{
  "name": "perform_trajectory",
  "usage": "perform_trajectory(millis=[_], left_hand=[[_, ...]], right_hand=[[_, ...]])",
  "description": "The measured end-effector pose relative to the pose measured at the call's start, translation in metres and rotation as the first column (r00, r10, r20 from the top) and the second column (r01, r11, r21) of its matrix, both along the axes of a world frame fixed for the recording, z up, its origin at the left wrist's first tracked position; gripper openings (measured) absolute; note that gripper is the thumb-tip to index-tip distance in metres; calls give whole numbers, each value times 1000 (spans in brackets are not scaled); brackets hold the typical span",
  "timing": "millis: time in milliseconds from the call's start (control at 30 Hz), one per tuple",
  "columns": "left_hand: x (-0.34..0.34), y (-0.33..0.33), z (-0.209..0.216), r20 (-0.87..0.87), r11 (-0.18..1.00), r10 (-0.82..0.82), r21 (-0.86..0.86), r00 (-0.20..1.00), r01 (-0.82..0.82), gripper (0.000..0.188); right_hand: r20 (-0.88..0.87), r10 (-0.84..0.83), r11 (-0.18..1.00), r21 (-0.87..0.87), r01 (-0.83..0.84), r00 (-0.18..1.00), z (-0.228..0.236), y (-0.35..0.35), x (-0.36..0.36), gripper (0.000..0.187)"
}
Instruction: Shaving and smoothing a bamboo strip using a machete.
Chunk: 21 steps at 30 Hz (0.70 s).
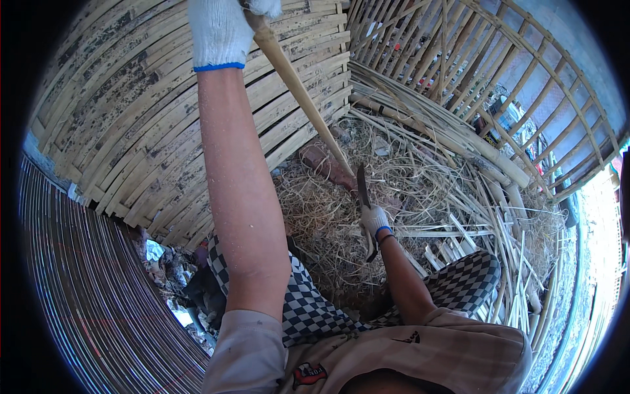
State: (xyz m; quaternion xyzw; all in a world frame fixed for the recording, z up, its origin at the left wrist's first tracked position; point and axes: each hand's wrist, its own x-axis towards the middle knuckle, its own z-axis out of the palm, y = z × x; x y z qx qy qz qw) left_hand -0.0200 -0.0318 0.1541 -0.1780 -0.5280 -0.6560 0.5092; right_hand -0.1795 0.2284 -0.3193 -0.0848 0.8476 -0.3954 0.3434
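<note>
Nearest to me are my beige shirt (407, 354) and my checkered trousers (462, 282), with my knees spread to both sides. On the left side, near, there is a dark ribbed sheet (98, 289), and some rubbish (177, 289) lies between it and my leg.

In front of me, a little to the right, my right hand (375, 218) wears a white glove and is closed around the handle of a knife (364, 187). The dark blade points away from me, just beside the lower end of a bamboo pole (302, 92). This pole goes up slanting from the middle toward the far left, and its lower end is at a brown block (325, 165); whether they touch, I cannot tell. Around the block lie many thin shavings (321, 236), and to the right there are pale strips (505, 256).

My left arm is stretched forward. The left hand (226, 29), also gloved, is clamped on the upper part of the pole, partly cut by the upper edge of the view. My hands are well apart.

Beyond, on the left, stands a wall of bamboo slats (131, 118); at the far right, a bamboo fence (525, 62).
</note>
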Motion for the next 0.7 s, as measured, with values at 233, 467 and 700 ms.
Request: perform_trajectory(millis=[233,467,700], left_hand=[[7,23,13,226,960,-163,-187,960,207,52],[-28,85,19,221,948,-249,-143,943,284,40],[-50,125,28,232,988,133,-108,964,-110,41]], right_hand=[[-403,81,891,-380,-247,912,201,2,28,28],[-708,94,813,-351,-464,700,355,18,74,21],[-845,-24,782,-349,-517,534,409,14,76,22]])
